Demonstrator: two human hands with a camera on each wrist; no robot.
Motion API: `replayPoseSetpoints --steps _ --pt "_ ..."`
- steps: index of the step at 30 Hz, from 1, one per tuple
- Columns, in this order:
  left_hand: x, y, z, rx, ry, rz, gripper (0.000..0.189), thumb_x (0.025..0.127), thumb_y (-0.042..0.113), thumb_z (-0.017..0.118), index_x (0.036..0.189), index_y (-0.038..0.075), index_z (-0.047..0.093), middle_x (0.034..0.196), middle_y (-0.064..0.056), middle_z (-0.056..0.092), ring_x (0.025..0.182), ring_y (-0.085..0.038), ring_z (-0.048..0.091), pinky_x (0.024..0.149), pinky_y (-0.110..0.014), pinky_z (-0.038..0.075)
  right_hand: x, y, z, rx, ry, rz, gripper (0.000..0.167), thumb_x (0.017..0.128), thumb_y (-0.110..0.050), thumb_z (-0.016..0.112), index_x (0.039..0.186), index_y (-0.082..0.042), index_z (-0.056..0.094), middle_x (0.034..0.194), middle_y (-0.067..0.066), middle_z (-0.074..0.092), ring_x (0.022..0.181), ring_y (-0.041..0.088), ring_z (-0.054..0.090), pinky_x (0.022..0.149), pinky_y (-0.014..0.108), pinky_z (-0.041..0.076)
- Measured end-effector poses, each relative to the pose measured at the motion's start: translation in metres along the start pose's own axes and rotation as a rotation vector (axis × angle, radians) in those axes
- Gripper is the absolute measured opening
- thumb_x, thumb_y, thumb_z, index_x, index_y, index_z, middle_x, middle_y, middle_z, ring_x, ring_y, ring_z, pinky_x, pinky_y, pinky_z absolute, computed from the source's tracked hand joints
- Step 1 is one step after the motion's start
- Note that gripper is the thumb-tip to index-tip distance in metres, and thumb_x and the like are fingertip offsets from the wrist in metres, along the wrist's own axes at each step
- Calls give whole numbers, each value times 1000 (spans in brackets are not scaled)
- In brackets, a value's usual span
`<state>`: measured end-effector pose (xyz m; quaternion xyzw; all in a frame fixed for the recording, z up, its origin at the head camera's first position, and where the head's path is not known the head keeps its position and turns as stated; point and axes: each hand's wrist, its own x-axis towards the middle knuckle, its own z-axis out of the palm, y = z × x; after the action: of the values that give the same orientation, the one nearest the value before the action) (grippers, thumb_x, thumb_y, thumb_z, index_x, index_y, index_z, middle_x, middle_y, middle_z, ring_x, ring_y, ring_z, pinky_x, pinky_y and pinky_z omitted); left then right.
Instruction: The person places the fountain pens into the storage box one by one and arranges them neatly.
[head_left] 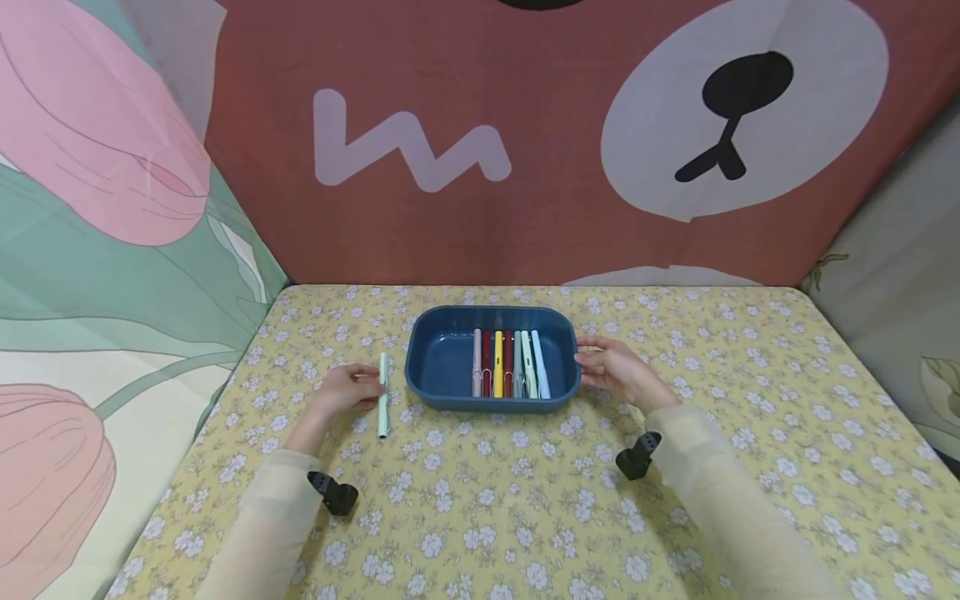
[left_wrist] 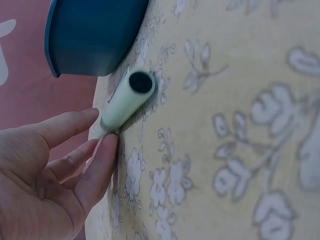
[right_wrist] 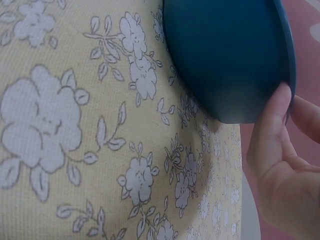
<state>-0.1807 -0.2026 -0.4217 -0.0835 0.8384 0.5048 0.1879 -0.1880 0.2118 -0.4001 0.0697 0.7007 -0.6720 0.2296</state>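
A pale green pen (head_left: 383, 408) lies lengthwise on the table to the left of a dark blue box (head_left: 442, 402). My left hand (head_left: 348, 388) is at its left side, with thumb and fingertips (left_wrist: 107, 145) pinching around the middle of the pen. In the left wrist view, the dark hollow end of the pen (left_wrist: 125, 97) faces the camera. My right hand (head_left: 615, 369) holds the right end of the box, its thumb (right_wrist: 280, 100) against the outer wall at the rim and another finger partly hidden behind.
Several pens (head_left: 498, 367) lie side by side in the right part of the box, in pink, dark red, yellow, greyish, light green and light blue. A yellow flowered cloth (head_left: 480, 500) covers the table. Behind it hangs a brown printed curtain (head_left: 525, 233).
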Motion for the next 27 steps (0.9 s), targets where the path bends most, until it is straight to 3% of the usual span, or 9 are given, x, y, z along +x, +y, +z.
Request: replayPoseSetpoints --steps 15,27 --pt "1 3 8 50 45 -7 47 89 9 65 131 -6 50 121 -26 60 75 -9 65 75 -31 61 1 -1 0 -5 2 2 52 99 -7 46 146 2 28 78 -7 65 72 5 63 68 19 57" --pt "0 6 8 19 57 -29 48 89 5 64 132 -7 48 118 -24 61 72 -7 63 72 -29 60 1 -1 1 -4 8 10 51 99 -7 46 146 2 28 76 -7 64 71 5 62 67 18 57"
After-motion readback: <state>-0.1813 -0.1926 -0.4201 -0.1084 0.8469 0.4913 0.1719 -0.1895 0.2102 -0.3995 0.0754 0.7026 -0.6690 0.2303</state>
